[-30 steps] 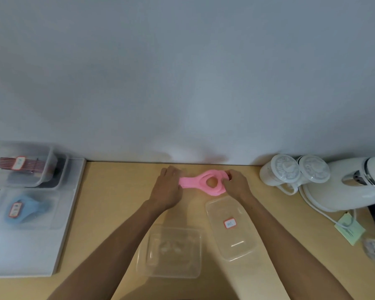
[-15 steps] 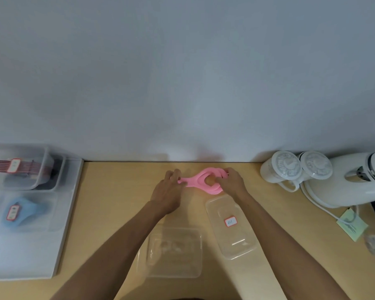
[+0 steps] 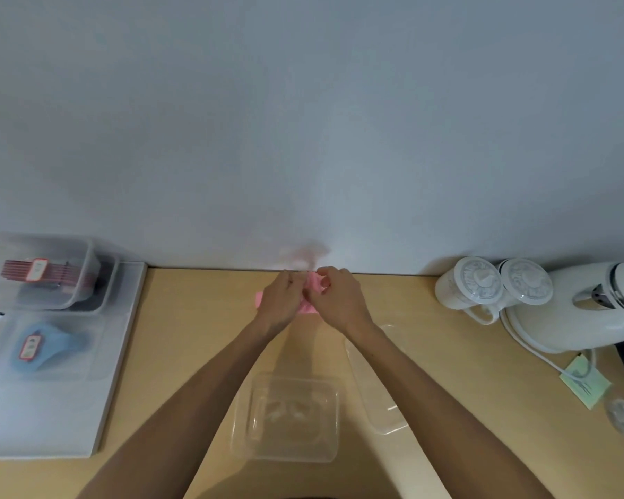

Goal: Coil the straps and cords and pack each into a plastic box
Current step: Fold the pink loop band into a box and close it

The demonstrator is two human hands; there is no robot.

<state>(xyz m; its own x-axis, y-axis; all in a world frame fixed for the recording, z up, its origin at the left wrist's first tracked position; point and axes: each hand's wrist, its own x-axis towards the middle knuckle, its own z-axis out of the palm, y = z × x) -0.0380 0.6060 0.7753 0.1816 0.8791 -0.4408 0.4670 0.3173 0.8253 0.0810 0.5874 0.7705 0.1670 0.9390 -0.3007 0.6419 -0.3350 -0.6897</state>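
A wooden worktop met a grey wall. A white tray at left carried lidded boxes; a kettle and two cups stood right. An open clear box sat near, its lid beside it under the right forearm. At the wall, the left hand and right hand were both closed on a bunched pink strap, mostly hiding it.

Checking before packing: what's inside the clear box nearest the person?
The clear box shows only bare bottom with glare. The pink strap is bunched in the left hand and right hand.
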